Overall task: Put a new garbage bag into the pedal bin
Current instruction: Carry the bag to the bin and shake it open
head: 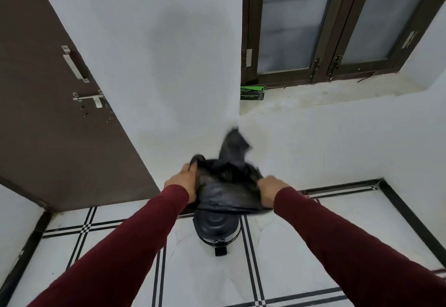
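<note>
A black garbage bag [226, 186] is stretched between both hands in mid-air, blurred, with one corner flapping upward. My left hand [182, 183] grips its left edge and my right hand [270, 189] grips its right edge. Directly below the bag stands the black pedal bin [217, 228] on the white tiled floor, its lid down and its foot pedal [220, 251] facing me. The bag hides the back part of the bin.
A green and black box of garbage bags [252, 93] lies on the window ledge [313, 99] at the left end. A brown door [53, 113] with a latch stands to the left. White walls meet behind the bin.
</note>
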Tool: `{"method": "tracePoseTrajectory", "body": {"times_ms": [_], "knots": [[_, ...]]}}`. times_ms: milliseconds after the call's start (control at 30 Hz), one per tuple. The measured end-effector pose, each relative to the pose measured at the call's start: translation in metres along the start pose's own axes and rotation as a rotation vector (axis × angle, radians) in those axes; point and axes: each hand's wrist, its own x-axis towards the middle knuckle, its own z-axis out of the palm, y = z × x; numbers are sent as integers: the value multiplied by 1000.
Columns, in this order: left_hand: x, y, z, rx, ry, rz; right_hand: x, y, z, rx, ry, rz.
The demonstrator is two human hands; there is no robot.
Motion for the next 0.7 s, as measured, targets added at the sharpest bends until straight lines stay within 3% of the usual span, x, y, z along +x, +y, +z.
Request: {"method": "tracePoseTrajectory", "body": {"times_ms": [33,67,100,133,200,267,300,333,367,467,500,533,567,700], "knots": [[-2,-7,8,16,-180,-8,-3,-2,1,-91,-265,10],[-5,-11,9,25,-262,0,-4,-3,-2,-80,-381,37],[-6,-12,6,27,-246,7,-1,-2,-4,-10,-346,66],[-6,-11,2,5,-136,10,5,0,-6,91,-197,96],[-6,-3,-16,-146,273,-17,18,2,-15,366,304,194],[-7,6,-35,-309,663,-79,16,-1,-22,584,819,121],[-7,8,-42,-333,777,-111,13,-1,-23,651,1010,34],[-9,9,-43,-317,791,-126,8,-2,-20,685,1039,-41],[-6,6,-37,-255,695,-111,7,-1,-10,662,917,-71],[-7,-9,0,-43,64,-8,9,3,29,154,66,59],[-10,-14,7,-12,-117,-9,10,6,37,82,-99,97],[-13,-15,6,-4,-205,-12,11,8,36,99,-120,125],[-13,-15,4,-24,-182,-15,14,10,33,169,-43,149],[-12,6,-22,-269,405,-80,25,10,-7,642,656,140]]}}
